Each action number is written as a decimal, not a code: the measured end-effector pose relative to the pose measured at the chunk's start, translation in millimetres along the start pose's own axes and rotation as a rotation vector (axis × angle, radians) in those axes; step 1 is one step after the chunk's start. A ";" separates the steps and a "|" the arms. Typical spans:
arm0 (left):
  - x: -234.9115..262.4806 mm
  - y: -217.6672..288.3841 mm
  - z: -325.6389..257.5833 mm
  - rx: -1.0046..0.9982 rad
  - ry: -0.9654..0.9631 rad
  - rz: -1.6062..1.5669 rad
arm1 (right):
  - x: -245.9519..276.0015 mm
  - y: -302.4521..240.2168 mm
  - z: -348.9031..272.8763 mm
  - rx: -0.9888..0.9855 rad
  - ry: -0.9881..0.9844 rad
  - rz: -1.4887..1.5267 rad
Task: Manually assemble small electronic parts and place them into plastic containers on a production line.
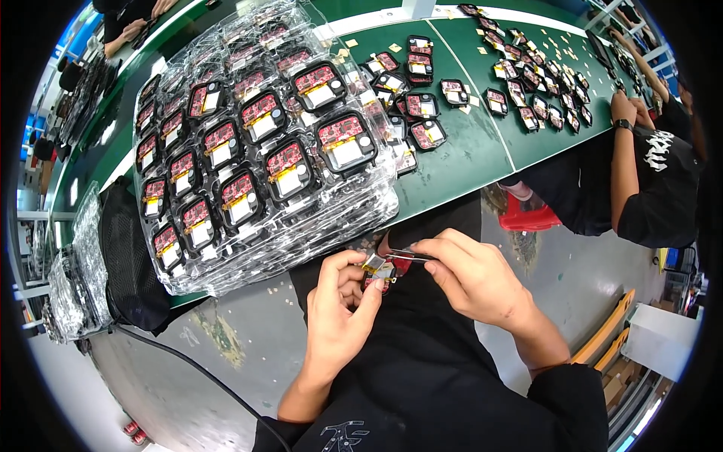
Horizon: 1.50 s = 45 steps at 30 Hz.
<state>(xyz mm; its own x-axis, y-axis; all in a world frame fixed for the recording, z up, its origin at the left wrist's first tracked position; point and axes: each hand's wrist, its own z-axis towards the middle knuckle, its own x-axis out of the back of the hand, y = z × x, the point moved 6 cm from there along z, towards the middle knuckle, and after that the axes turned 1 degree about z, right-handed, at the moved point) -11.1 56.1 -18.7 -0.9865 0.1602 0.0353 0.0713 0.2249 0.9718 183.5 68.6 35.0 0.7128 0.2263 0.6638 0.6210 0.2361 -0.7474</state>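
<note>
Above my lap, my left hand is closed around a small electronic module with a red circuit board, a silvery part and yellow tape. My right hand pinches a pair of metal tweezers between thumb and fingers. The tweezers' tips reach to the module's upper edge, beside a reddish-brown flap; whether they grip it I cannot tell. Just beyond my hands stands a tall stack of clear plastic trays, its top tray holding rows of black-framed modules with red boards and white blocks.
More black-framed modules lie loose on the green table, with another scattered group farther right among small tan pieces. A co-worker in black sits at the right. A dark cable runs along my left side.
</note>
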 end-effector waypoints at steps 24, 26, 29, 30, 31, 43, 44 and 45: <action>3.1 9.8 -0.3 -0.139 0.015 0.183 | -13.1 26.7 6.7 -0.437 -0.058 0.239; -1.4 17.1 -1.4 -0.285 -0.013 0.317 | -35.6 33.2 5.7 -0.476 -0.093 0.735; -4.1 21.5 -1.3 -0.324 0.031 0.366 | -51.5 37.2 4.4 -0.452 -0.153 0.903; -3.6 21.3 -0.8 -0.331 0.051 0.374 | -57.3 38.3 3.2 -0.463 -0.194 0.967; -2.8 21.3 -0.7 -0.338 0.071 0.383 | -58.0 37.3 3.5 -0.430 -0.128 1.024; -3.6 16.2 -1.4 -0.320 0.033 0.355 | -59.0 33.5 1.7 -0.494 -0.204 1.045; -3.6 15.3 -1.3 -0.320 0.033 0.355 | -58.8 33.7 1.6 -0.495 -0.203 1.045; -3.7 14.7 -0.6 -0.320 0.036 0.359 | -59.8 34.9 0.8 -0.530 -0.200 1.114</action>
<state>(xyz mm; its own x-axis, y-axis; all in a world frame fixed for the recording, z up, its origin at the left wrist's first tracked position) -6.5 58.2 -4.4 -0.9126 0.1394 0.3843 0.3649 -0.1462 0.9195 162.3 64.1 -30.7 0.9016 0.2091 -0.3786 -0.1998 -0.5751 -0.7933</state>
